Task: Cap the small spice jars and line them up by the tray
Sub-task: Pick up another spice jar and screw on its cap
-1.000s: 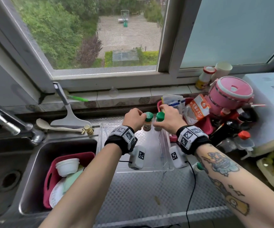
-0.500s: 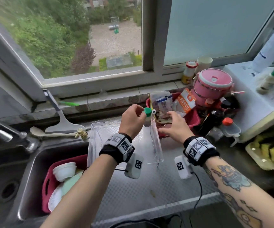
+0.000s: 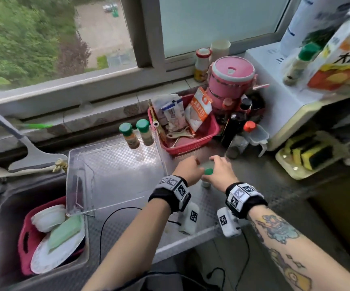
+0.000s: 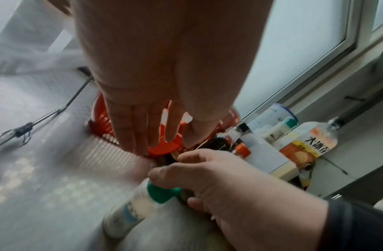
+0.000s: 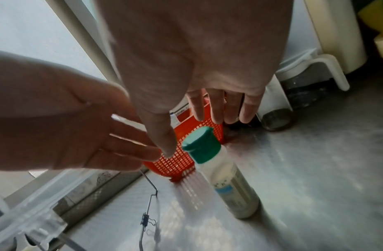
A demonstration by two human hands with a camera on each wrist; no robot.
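A small white spice jar point(image 3: 206, 182) with a green cap point(image 3: 208, 171) stands on the metal counter, just right of the clear tray point(image 3: 115, 171). My left hand point(image 3: 191, 168) and right hand point(image 3: 219, 169) hover on either side of its cap. In the right wrist view the jar point(image 5: 231, 186) stands by itself, the thumb close to the cap point(image 5: 200, 144) with a small gap between them. The left hand's fingers point(image 4: 141, 132) are straight and hold nothing. Two more green-capped jars point(image 3: 130, 134) point(image 3: 145, 132) stand side by side at the tray's far right edge.
A red basket point(image 3: 193, 143) of packets sits behind the jar, with dark bottles point(image 3: 233, 127) and a pink pot point(image 3: 230, 80) to its right. Sponges point(image 3: 308, 154) lie further right. The sink point(image 3: 8, 217) at left holds dishes. A spatula point(image 3: 23, 148) lies behind it.
Both hands let go of the two capped jars at the tray's far edge and moved right and nearer, to the third jar. The head view swung to the right.
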